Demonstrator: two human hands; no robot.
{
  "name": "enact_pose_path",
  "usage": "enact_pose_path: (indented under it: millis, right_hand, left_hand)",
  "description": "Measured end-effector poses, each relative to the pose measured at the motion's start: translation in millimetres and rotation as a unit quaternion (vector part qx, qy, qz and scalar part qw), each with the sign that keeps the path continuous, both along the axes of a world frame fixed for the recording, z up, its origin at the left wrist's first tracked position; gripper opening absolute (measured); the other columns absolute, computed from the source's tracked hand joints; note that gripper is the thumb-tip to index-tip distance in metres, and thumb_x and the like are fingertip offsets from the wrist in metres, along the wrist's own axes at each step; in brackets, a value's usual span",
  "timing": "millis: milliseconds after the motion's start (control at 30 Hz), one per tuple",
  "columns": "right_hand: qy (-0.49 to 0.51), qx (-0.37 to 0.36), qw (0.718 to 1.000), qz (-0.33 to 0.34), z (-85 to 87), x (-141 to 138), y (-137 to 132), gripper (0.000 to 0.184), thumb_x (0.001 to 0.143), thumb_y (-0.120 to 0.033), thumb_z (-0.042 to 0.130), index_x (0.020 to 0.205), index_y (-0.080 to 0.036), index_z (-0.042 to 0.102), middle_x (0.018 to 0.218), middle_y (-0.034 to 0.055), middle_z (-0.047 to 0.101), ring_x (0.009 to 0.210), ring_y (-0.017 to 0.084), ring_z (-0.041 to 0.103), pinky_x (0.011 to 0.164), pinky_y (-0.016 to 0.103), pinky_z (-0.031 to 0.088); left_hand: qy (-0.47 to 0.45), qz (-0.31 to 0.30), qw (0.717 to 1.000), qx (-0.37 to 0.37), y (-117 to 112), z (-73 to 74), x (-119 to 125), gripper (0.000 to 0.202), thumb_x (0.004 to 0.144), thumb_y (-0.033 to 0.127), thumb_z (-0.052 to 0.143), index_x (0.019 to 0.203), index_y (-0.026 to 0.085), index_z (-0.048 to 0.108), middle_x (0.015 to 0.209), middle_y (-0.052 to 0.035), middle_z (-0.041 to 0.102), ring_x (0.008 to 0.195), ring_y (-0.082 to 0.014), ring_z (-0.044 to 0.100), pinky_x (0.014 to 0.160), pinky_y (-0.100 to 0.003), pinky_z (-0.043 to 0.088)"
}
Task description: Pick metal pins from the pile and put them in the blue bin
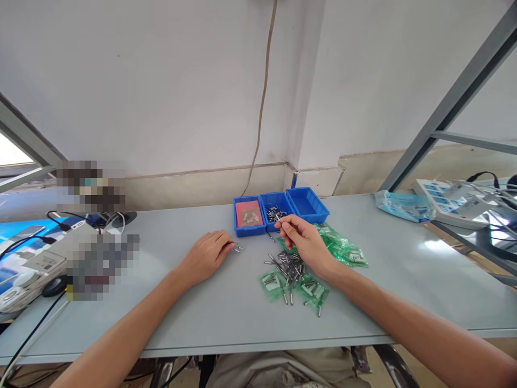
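Note:
My left hand (207,254) rests on the table with its fingers curled. Several small metal pins (238,248) stick out at its fingertips. Over the front of the middle blue bin, my right hand (304,240) pinches a small shiny piece (278,221), seemingly a metal pin, mostly hidden by the fingers. That middle bin (286,196) holds many dark and silver pins. Below my right hand lies a loose heap of metal pins (291,266). Small green plastic bags (273,284) with pins lie at the heap's near side.
The left blue bin (249,233) contains a red sheet and a clear bag of small parts. The right blue bin (310,200) stands against the wall. A larger green bag (346,249) lies right of the heap. Power strips and cables (52,256) crowd the left.

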State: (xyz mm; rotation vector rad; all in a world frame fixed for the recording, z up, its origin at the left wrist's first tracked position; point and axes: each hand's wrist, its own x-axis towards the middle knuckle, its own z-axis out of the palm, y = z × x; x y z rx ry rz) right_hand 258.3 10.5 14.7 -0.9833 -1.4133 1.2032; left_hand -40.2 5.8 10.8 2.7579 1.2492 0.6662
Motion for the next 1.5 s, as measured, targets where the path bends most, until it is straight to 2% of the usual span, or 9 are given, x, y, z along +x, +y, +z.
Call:
enact_pose_path:
  millis: [200,367,633,933,1233,1500]
  right_hand:
    - [-0.007,-0.001,1.000,-0.014,1.5,-0.7,-0.8,0.028,0.094,-0.050,0.068,0.102,-0.023,0.065,0.089,0.0020,0.064,0.073,0.016,0.058,0.060,0.029,0.048]
    - [-0.016,0.008,1.000,-0.025,1.2,-0.9,0.9,0.026,0.093,-0.048,0.069,0.098,-0.023,0.065,0.085,0.0017,0.063,0.076,0.018,0.060,0.061,0.030,0.050]
    - [-0.025,0.039,0.998,-0.033,-3.1,1.7,2.9,0.022,0.092,-0.044,0.072,0.097,-0.024,0.068,0.087,0.0020,0.064,0.075,0.017,0.058,0.061,0.030,0.051]
    - [-0.040,0.052,0.997,-0.037,-3.2,1.9,3.0,0.022,0.090,-0.044,0.075,0.094,-0.024,0.068,0.089,0.0034,0.064,0.077,0.018,0.055,0.060,0.029,0.049]
    - [-0.051,0.048,0.996,-0.048,-3.3,2.1,2.9,0.024,0.089,-0.046,0.075,0.094,-0.024,0.068,0.086,0.0022,0.064,0.077,0.018,0.054,0.061,0.029,0.047]
    - [-0.053,0.047,0.997,-0.040,-3.6,2.3,2.8,0.021,0.090,-0.043,0.074,0.095,-0.024,0.068,0.087,0.0023,0.063,0.077,0.018,0.053,0.062,0.029,0.046]
  left_hand:
    - [-0.001,0.001,1.000,-0.001,-0.3,0.5,0.7,0.025,0.112,0.030,0.037,0.098,0.022,0.055,0.091,-0.0028,0.064,0.080,-0.0197,0.057,0.078,-0.034,0.043]
    - [0.001,0.003,1.000,-0.004,-0.2,0.2,0.3,0.024,0.112,0.030,0.037,0.098,0.021,0.054,0.091,-0.0027,0.064,0.080,-0.0196,0.057,0.078,-0.033,0.042]
    - [-0.001,-0.001,1.000,0.002,-0.1,-0.7,0.2,0.023,0.112,0.029,0.039,0.099,0.021,0.055,0.093,-0.0023,0.064,0.082,-0.0187,0.057,0.079,-0.033,0.043]
    - [-0.011,0.011,0.999,0.039,-0.7,1.2,0.7,0.024,0.112,0.027,0.039,0.098,0.021,0.057,0.088,-0.0019,0.063,0.075,-0.0178,0.055,0.075,-0.034,0.042]
    - [-0.069,0.026,0.993,0.090,-0.7,0.8,0.2,0.017,0.110,0.025,0.044,0.101,0.020,0.058,0.088,-0.0026,0.062,0.073,-0.0174,0.052,0.076,-0.032,0.044]
    - [-0.071,0.025,0.993,0.088,-1.7,1.4,0.7,0.017,0.110,0.024,0.045,0.101,0.020,0.058,0.085,-0.0017,0.062,0.072,-0.0170,0.052,0.076,-0.032,0.044]
